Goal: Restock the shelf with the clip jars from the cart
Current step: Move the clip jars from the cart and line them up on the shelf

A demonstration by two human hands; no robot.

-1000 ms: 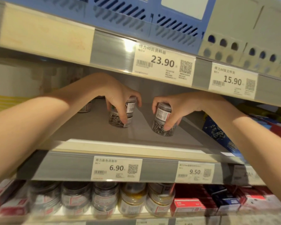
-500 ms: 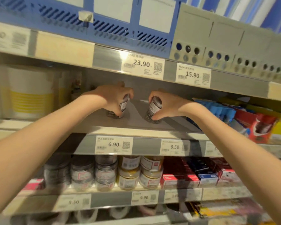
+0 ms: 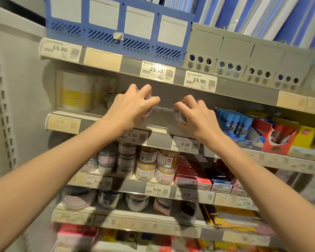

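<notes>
The left hand (image 3: pixel 133 104) was curled over a small clip jar (image 3: pixel 149 106), of which only a pale edge showed past the fingers, so its shape could hardly be told. The right hand (image 3: pixel 196 113) held a second clip jar (image 3: pixel 180 116) with curled fingers; this one was a round clear container with a white label, and its dark metal filling looked fine and grainy through the wall. Both jars were at the grey shelf (image 3: pixel 162 119), above its front edge, but whether they rested on it could not be told. The shelf board was smooth and matt, with a pale strip in front. On that strip, below the left hand, was a price tag of 6.90 (image 3: pixel 133 135), and below the right hand a tag of 9.50 (image 3: pixel 184 144). Left of the hands on this shelf stood a white cylinder with yellow stripes (image 3: pixel 75 91). To the right on the same shelf lay glossy blue and red cartons (image 3: pixel 258 131). Under the shelf, round jars with amber contents (image 3: pixel 156 164) were stacked in two layers. Above the shelf sat a blue plastic basket with slots (image 3: pixel 116 31).
</notes>
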